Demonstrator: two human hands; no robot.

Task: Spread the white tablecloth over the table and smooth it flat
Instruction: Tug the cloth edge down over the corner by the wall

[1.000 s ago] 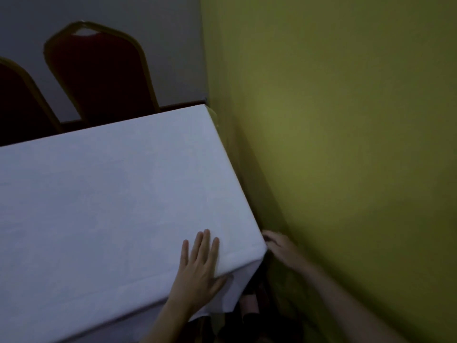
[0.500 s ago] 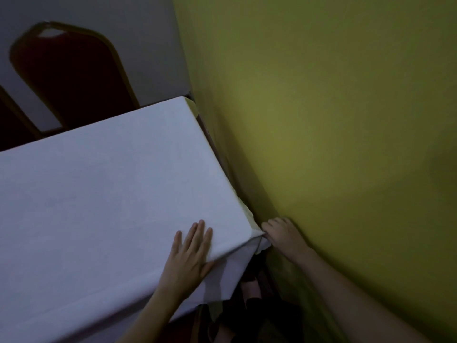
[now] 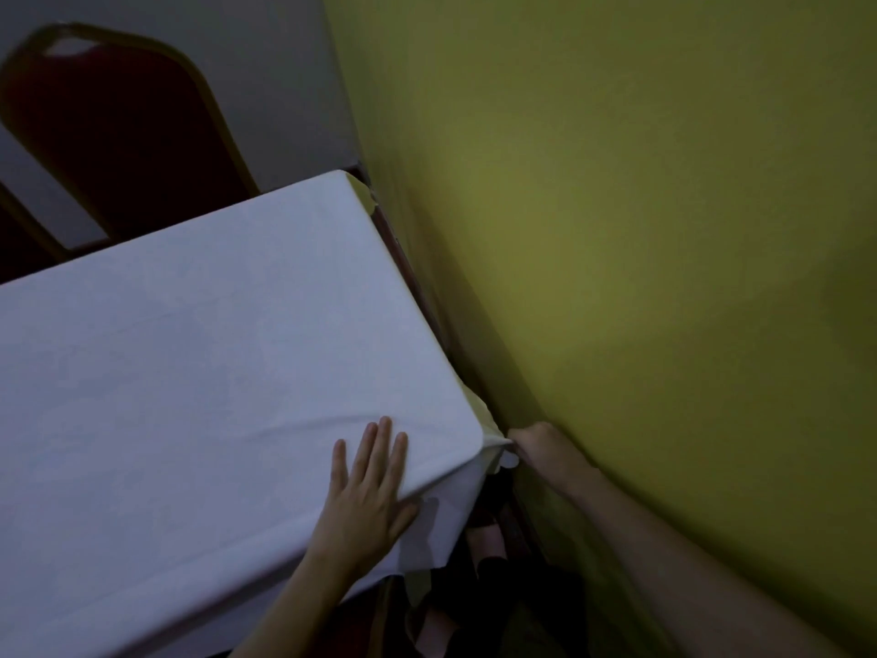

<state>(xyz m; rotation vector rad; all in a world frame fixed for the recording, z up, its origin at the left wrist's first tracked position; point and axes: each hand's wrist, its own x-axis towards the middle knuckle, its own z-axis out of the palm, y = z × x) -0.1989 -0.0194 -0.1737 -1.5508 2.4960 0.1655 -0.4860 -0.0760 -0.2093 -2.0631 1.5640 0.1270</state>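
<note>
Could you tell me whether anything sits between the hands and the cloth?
Nothing visible does. The left hand lies flat on the cloth near the corner, and the right hand grips the cloth's corner beside the wall.

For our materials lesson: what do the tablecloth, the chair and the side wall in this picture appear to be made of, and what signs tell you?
Tablecloth: looks like matte woven fabric; it creases by the left hand and drapes over the table edge.
Chair: red padded back, probably fabric upholstery, in a gold-toned frame, likely painted metal.
Wall: smooth matte yellow-green surface, probably painted plaster.
</note>
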